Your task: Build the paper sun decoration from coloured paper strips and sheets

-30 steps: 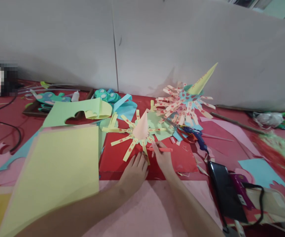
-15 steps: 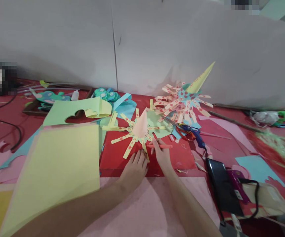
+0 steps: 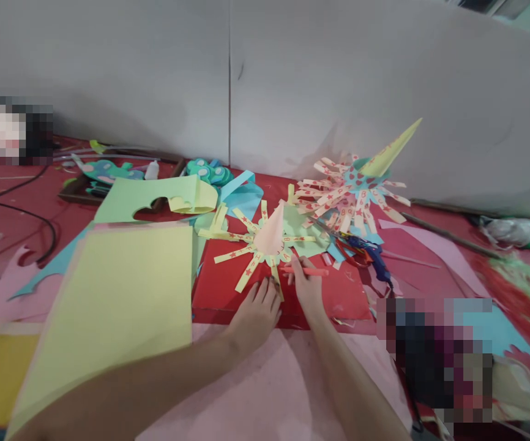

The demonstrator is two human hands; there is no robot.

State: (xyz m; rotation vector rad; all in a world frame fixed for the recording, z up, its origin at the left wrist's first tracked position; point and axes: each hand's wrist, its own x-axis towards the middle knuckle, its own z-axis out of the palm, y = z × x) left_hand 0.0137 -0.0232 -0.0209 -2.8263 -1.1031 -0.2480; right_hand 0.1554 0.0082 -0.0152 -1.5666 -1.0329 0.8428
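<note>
A paper piece with a pink cone [image 3: 270, 231] and yellow strips marked with red letters and stars lies on a red board [image 3: 219, 288]. My right hand [image 3: 305, 283] is closed around a red pen [image 3: 313, 271], its tip at the strip pointing towards me. On the lower end of that same strip rests my left hand [image 3: 258, 309], fingers spread out and lying flat, holding nothing in a grip.
Yellow sheets [image 3: 122, 300] lie at left, beside a green cut sheet [image 3: 155, 199]. Behind at right stands a larger cone craft [image 3: 361, 190], near scissors [image 3: 352, 250] and a blue glue gun [image 3: 377, 260]. A person's blurred part shows at far left.
The view has shifted, so most things appear slightly further right. Both hands keep nearly the same place on the paper piece. A blurred patch now covers the black device at right.
</note>
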